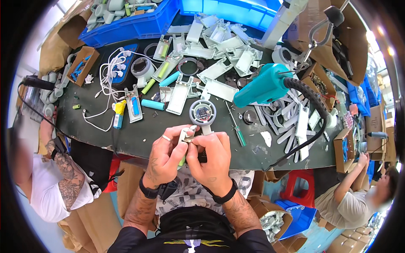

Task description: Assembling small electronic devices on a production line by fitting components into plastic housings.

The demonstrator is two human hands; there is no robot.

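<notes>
My left hand (163, 157) and my right hand (214, 159) meet at the table's near edge. Both pinch a small white plastic part (184, 135) between fingertips and thumbs; a bit of metal shows at its near end, its kind unclear. Just beyond my fingers is a round grey fan head (203, 112) with a circuit board in its middle. Its white stem reaches down behind my right fingers, so whether it joins the held part is hidden. A light-green battery cell (182, 161) peeks out under my left thumb.
A teal electric screwdriver (261, 86) hangs over the table at right, its black cord curving down. White plastic shells (219, 86) heap at the back. A green-handled screwdriver (240, 137), cables (114, 71) and blue bins (130, 27) surround the work. Co-workers sit at both sides.
</notes>
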